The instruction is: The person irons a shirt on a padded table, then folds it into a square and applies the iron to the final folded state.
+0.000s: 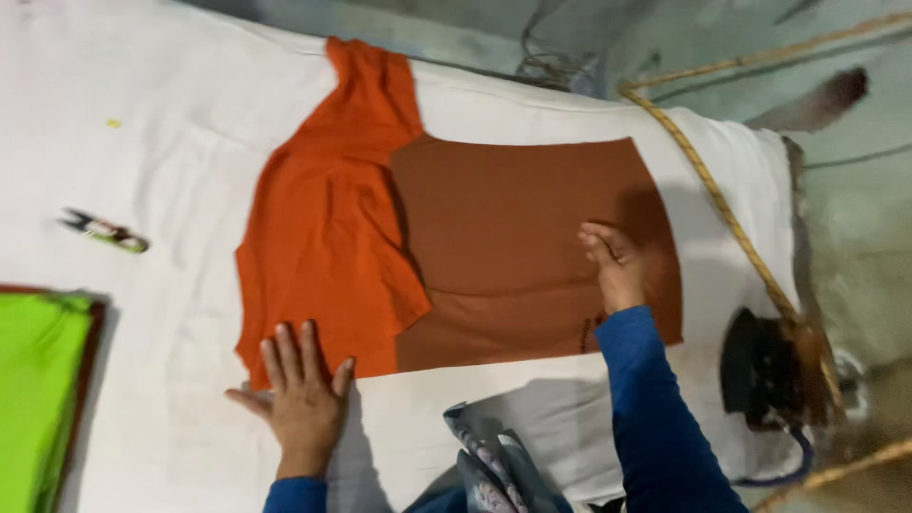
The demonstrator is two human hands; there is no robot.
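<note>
An orange garment (328,228) lies spread on a white padded table (180,142), partly over a flat brown rectangular board (518,228). My left hand (299,394) lies flat with fingers apart on the near edge of the orange cloth. My right hand (616,266), in a blue sleeve, presses down on the brown board near its right side. Neither hand holds anything.
A small thread clipper (103,231) lies on the white cover at the left. Green folded cloth (38,380) sits at the lower left. A dark iron (760,370) rests at the table's right end, beside a tan rope (722,209). Patterned cloth (489,461) hangs at the near edge.
</note>
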